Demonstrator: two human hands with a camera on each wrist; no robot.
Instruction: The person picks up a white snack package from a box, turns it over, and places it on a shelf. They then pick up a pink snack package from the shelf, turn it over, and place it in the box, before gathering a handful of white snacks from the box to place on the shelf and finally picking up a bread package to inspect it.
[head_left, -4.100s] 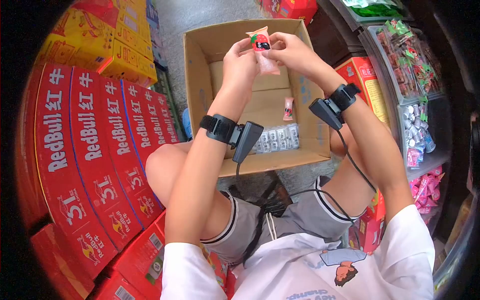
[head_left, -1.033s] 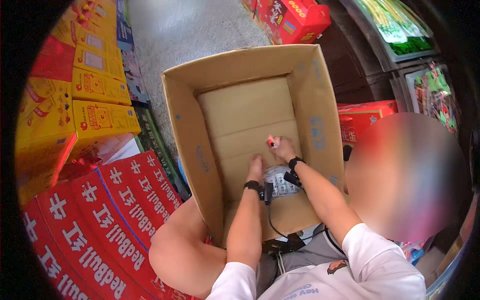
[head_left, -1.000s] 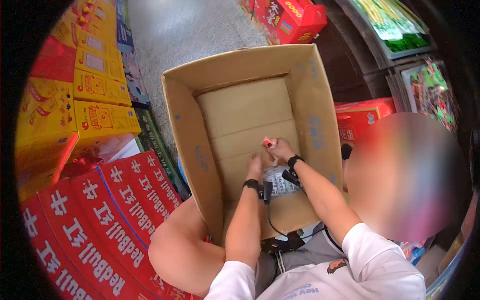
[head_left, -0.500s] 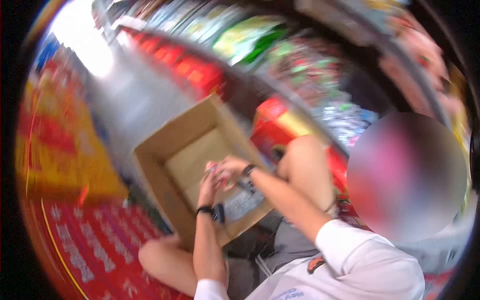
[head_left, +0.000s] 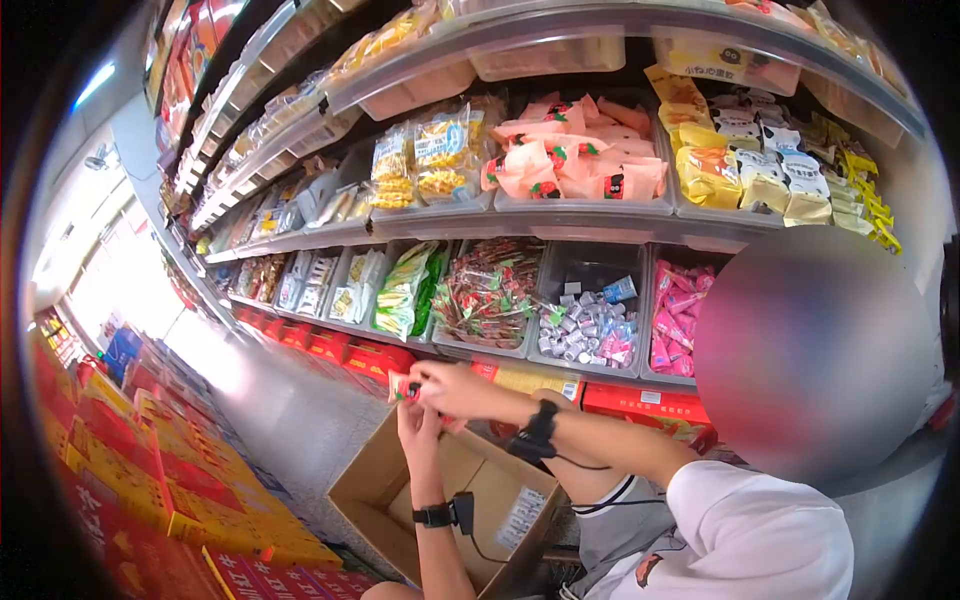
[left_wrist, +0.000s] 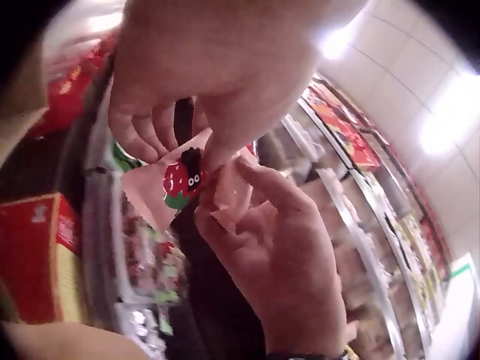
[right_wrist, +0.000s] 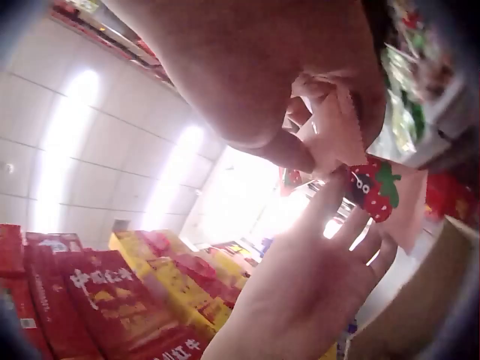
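Both hands meet above the front of an open cardboard box (head_left: 375,485). My left hand (head_left: 418,428) pinches a pink snack packet (head_left: 402,388) printed with a strawberry; its print shows clearly in the left wrist view and on the packet (right_wrist: 379,191) in the right wrist view. Pressed close against it, my right hand (head_left: 455,388) grips more pink wrapping (right_wrist: 334,135) between thumb and fingers. A bit of pink wrapping (head_left: 452,425) also peeks out under that hand. Fingers hide much of both pieces. White printed packs (head_left: 520,518) lie in a row inside the box.
Shelf bins stand ahead: similar pink strawberry packets (head_left: 585,150), yellow snack bags (head_left: 710,175), small silver-capped cups (head_left: 590,330) and bright pink packets (head_left: 680,310). Red gift boxes (head_left: 640,405) line the floor below. Stacked yellow cartons (head_left: 200,480) rise at the left.
The head view has swung up from the box to the shelves. The hands have risen out of the box with the packet, after being down inside it a second ago.
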